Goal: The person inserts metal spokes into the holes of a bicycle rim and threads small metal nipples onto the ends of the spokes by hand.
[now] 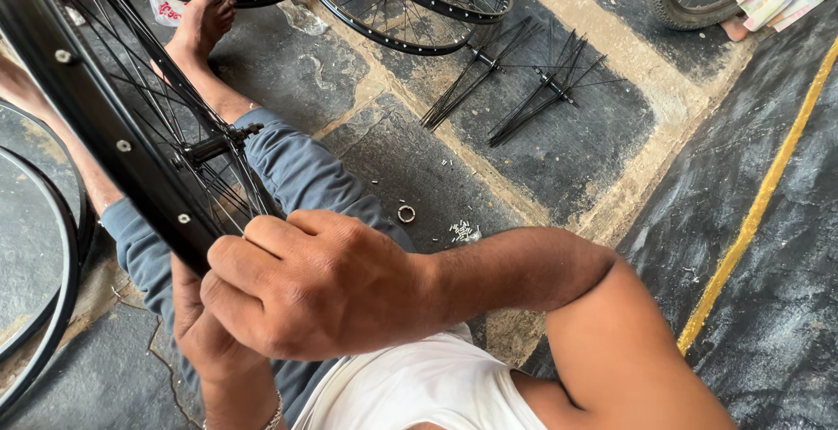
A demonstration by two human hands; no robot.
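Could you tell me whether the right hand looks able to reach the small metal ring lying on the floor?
Probably yes: the right hand is busy at the black wheel rim, but bare stone floor surrounds the small metal ring.

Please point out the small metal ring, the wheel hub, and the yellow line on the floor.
metal ring (407,213), head view, on its rim.
wheel hub (209,145), head view, on its barrel.
yellow line (758,212), head view, mid-length.

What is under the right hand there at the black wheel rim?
Under the right hand the left hand shows partly, both at the black rim. Its fingers, and anything they pinch, are covered. Below lie grey trousers.
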